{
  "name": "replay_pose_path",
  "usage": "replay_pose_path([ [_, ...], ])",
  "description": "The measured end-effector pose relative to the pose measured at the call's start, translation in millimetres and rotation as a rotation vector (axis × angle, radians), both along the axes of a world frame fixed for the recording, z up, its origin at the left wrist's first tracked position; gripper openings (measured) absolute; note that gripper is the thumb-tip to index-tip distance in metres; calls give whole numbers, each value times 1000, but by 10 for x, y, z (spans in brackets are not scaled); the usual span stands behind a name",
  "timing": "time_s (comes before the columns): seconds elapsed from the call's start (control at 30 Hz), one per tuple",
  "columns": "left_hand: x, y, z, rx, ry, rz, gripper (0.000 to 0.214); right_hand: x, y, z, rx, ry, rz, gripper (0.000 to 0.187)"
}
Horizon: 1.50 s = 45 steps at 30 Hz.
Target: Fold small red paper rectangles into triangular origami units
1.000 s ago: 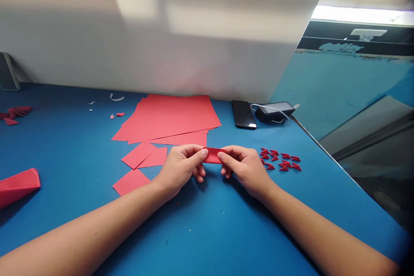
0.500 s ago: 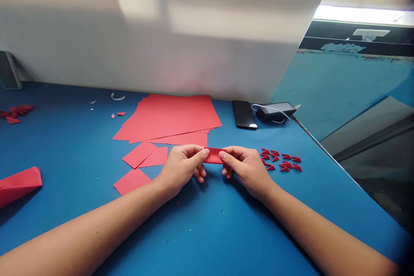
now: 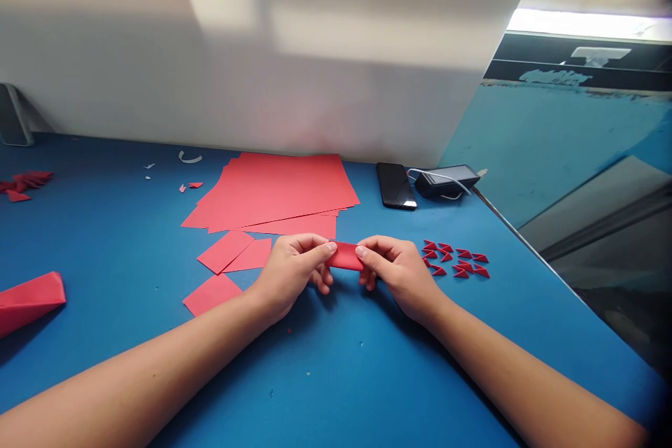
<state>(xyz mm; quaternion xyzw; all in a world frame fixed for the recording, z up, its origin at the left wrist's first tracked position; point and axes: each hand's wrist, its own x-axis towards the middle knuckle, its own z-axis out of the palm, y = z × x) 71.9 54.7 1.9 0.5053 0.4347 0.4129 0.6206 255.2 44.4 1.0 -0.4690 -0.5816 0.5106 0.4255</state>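
With left hand (image 3: 294, 273) and right hand (image 3: 397, 271), pinches a strip (image 3: 345, 256) by opposite ends, with thumbs on top, over the bench (image 3: 336, 392). At left, risks dragging the squares (image 3: 225, 252) by sweeping the left forearm across. Between the hands, could skew or crumple the strip by pulling or pressing unevenly. At right, could scatter the folded pieces (image 3: 464, 267) by swinging the right hand outward.

The one camera sits on the person's head, close above the near side of the blue table (image 3: 367, 392), looking forward and down. Right of the table, I can't quite make out the dark patch (image 3: 619, 308).
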Motion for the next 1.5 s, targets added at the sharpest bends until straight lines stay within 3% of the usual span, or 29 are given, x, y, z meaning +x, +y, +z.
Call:
replay_pose_path([
  [0.37, -1, 6, -22, -19, -10, 54, 22, 2, 8, -9, -35, 39, -17, 31],
  [1.5, -8, 8, -24, -15, -17, 33, 21, -1, 20, -18, -35, 69, -21, 25],
])
